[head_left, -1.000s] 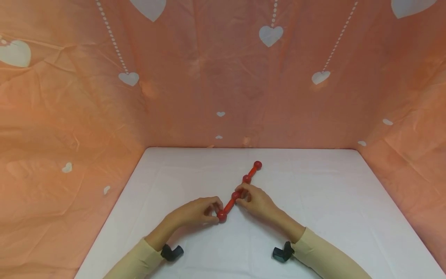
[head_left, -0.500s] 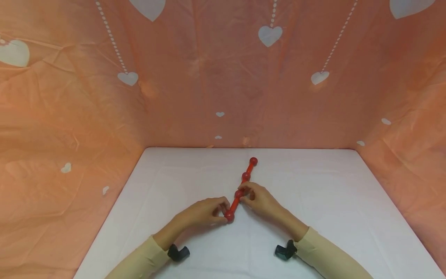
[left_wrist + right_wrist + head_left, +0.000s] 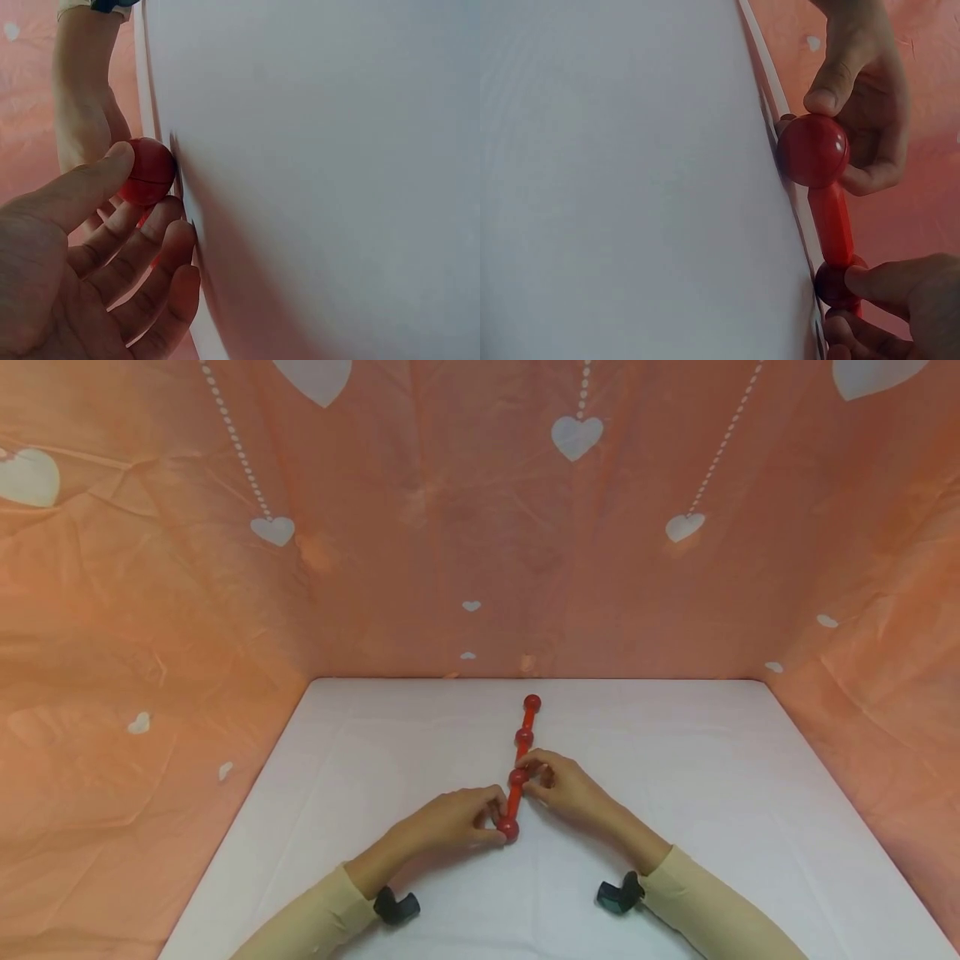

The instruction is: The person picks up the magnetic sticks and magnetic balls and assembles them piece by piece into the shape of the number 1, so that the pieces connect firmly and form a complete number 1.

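Note:
A straight chain of red balls joined by red rods (image 3: pixel 514 802) lies on the white table, pointing almost directly away from me in the head view. My left hand (image 3: pixel 459 817) pinches the end ball (image 3: pixel 152 171) closest to me between thumb and fingers. At the second ball (image 3: pixel 838 283), my right hand (image 3: pixel 567 787) grips with thumb and fingertips. Between the two hands runs a faceted red rod (image 3: pixel 830 225). Beyond the right hand, two more balls continue the chain, ending in the far ball (image 3: pixel 532 702).
The white tabletop (image 3: pixel 660 743) spreads on both sides of the chain. Orange cloth (image 3: pixel 450 543) printed with pale hearts stands behind it and along both sides. A dark wrist mount (image 3: pixel 396 907) sits at the left cuff, another mount (image 3: pixel 620 893) at the right.
The chain has turned counterclockwise: its near end shifted right with the left hand, and its far end swung left. My right hand shifted slightly right, keeping its grip.

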A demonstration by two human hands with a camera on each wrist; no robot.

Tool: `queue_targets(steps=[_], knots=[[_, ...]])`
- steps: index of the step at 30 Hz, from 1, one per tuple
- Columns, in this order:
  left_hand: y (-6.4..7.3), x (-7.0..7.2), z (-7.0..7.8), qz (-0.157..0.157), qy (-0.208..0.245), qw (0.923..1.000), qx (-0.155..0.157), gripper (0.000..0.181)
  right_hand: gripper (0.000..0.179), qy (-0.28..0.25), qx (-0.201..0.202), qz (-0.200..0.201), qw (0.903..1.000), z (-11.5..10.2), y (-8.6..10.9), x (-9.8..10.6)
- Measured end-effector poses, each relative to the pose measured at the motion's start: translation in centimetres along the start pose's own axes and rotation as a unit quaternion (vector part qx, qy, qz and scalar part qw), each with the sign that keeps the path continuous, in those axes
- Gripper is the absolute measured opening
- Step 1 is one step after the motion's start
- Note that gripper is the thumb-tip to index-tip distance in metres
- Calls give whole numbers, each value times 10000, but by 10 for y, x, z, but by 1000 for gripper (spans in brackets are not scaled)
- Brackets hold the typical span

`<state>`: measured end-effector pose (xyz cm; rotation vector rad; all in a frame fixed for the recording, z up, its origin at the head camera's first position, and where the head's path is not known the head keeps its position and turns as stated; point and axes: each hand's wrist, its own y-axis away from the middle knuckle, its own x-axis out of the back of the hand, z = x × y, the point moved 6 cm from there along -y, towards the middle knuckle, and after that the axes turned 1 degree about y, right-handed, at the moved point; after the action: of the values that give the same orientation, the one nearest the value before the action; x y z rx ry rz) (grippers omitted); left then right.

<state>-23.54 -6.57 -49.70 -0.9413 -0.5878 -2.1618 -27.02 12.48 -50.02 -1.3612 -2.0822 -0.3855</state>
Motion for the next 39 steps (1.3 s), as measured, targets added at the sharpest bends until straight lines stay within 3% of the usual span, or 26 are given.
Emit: queue_targets(steps=[18,32,39], knots=[[-1,-4,14,142,-82,9999,-44,30,32,40,217,-66,9997,-1,-1,0],[0,-4,11,95,-11,10000,4,30,33,-30,230,-93,9997,-1,0,1],[4,3,4,218,-106,9997,100,28,35,66,149,-58,9999,-4,5,6]])
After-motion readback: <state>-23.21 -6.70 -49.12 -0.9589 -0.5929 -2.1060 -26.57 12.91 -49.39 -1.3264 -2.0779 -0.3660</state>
